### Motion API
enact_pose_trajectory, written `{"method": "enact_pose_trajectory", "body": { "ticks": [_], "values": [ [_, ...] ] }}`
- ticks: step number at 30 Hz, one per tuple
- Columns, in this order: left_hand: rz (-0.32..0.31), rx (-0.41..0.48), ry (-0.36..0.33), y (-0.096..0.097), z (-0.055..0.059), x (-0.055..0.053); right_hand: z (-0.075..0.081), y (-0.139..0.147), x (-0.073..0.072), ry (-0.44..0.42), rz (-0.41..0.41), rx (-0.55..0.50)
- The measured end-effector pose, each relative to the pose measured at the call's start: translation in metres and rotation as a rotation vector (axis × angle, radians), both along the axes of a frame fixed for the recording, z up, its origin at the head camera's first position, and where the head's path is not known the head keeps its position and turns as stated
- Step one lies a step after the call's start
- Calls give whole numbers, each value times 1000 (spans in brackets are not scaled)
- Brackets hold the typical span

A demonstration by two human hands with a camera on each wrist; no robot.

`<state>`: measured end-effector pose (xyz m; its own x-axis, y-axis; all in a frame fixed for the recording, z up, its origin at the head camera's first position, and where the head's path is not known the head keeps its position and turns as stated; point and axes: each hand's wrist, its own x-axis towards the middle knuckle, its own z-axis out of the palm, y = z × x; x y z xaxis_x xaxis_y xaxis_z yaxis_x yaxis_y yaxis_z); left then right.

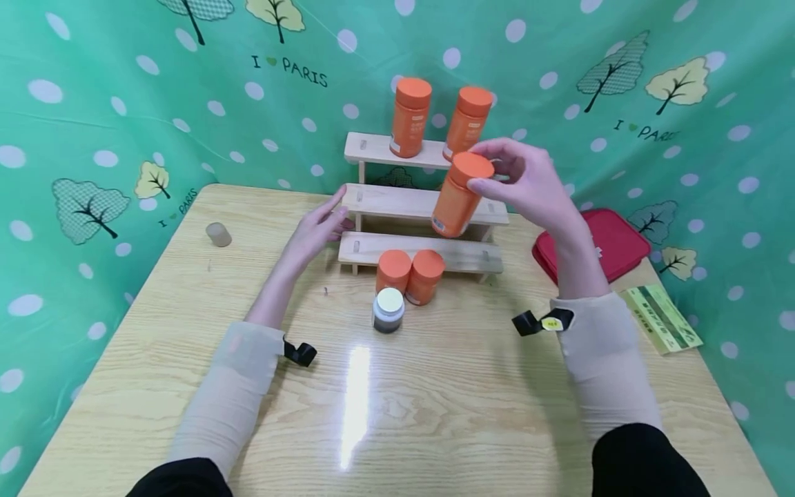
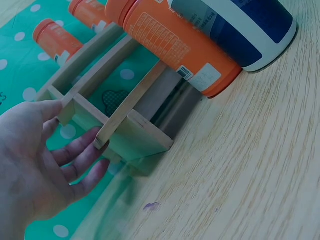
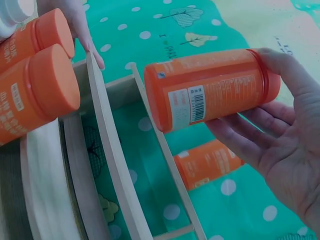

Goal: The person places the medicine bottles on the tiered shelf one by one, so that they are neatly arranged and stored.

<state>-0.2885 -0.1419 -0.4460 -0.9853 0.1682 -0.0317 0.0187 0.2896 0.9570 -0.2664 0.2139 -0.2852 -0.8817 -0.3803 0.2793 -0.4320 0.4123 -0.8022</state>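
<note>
- orange cylindrical plastic bottle (image 1: 458, 201) hung tilted by pale wooden three-tier rack (image 1: 391, 200); right hand (image 1: 533, 178) pinched it between fingers
- left hand (image 1: 313, 231), fingers spread, touched rack
- shelving seemed underway; next move probably needed straightening

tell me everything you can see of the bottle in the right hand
The bottle is orange, smooth and plastic-looking, a cylinder with a round orange cap that is on. The right wrist view shows fine pale print and, near its base, a barcode beside a whitish panel. It is tilted, base lower than cap, gripped at the cap end by the right hand, over the wooden rack. Whether it touches a shelf is unclear.
</note>
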Motion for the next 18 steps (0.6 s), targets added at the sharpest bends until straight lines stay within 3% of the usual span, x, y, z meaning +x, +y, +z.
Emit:
{"method": "enact_pose_trajectory", "body": {
  "ticks": [9, 18],
  "values": [
    [-3, 6, 4, -1, 1, 1, 5, -33, -27, -24, -8, 14],
    [-9, 5, 6, 0, 1, 1, 4, -52, -42, -65, 0, 39]
  ]
}}
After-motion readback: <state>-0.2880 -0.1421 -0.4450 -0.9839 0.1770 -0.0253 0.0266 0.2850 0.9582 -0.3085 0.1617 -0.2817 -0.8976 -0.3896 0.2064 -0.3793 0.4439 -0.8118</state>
